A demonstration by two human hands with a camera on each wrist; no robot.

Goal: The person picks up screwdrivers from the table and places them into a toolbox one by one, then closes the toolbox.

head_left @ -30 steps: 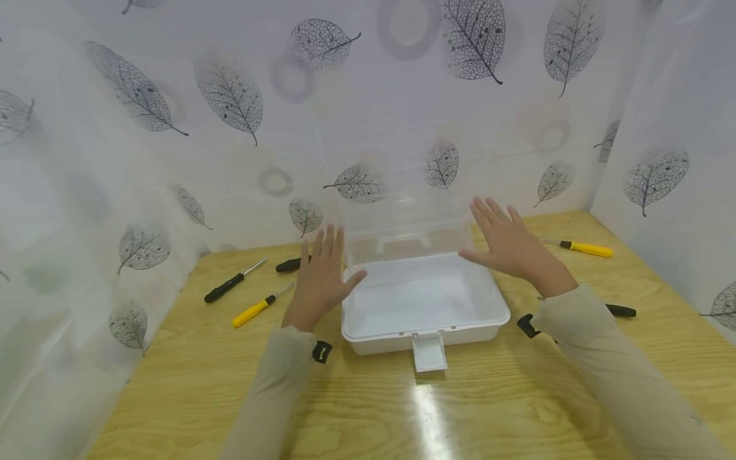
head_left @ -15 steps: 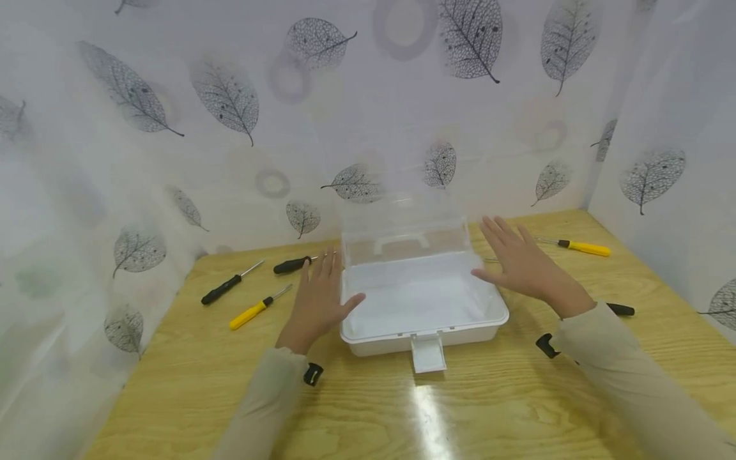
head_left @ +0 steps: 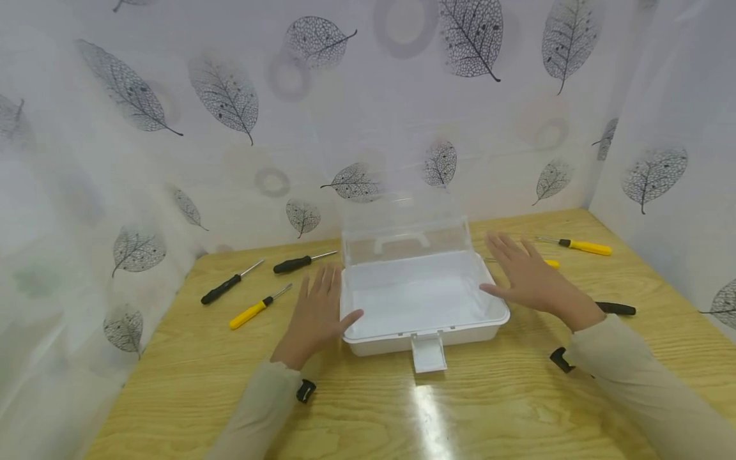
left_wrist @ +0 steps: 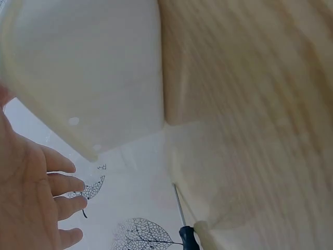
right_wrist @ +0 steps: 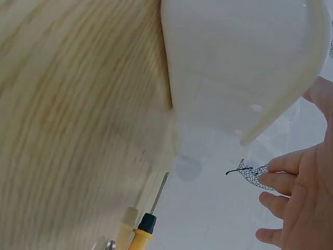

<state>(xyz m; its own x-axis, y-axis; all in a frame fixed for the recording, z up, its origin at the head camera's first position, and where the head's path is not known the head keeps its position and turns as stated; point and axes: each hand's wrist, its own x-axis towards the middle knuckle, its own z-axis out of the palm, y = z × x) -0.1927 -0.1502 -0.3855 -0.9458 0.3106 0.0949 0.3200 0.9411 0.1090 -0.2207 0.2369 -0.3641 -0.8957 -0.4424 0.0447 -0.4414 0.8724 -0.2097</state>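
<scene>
A white plastic storage box point(head_left: 425, 345) stands on the table, its clear lid point(head_left: 402, 236) raised at the back and its front latch point(head_left: 429, 353) hanging down. At the box's left side, my left hand point(head_left: 313, 319) has straight fingers and holds nothing. My right hand point(head_left: 531, 281) is by the right side, fingers extended, also holding nothing. In the left wrist view the box's side wall point(left_wrist: 104, 78) fills the upper left, with the left hand point(left_wrist: 31, 192) beside its rim. The right wrist view shows the right hand point(right_wrist: 307, 192) near the opposite rim.
On the left lie two black-handled screwdrivers point(head_left: 223, 289) point(head_left: 293, 264) and a yellow one point(head_left: 248, 316). On the right are a yellow screwdriver point(head_left: 589, 247), another partly behind the right hand point(head_left: 552, 264), and a black handle point(head_left: 616, 308). A leaf-patterned curtain point(head_left: 368, 115) encloses the table.
Both hands have come lower and nearer the front, the right also shifting outward. Screwdrivers behind the hands are now more exposed. The box stays in place with its lid up.
</scene>
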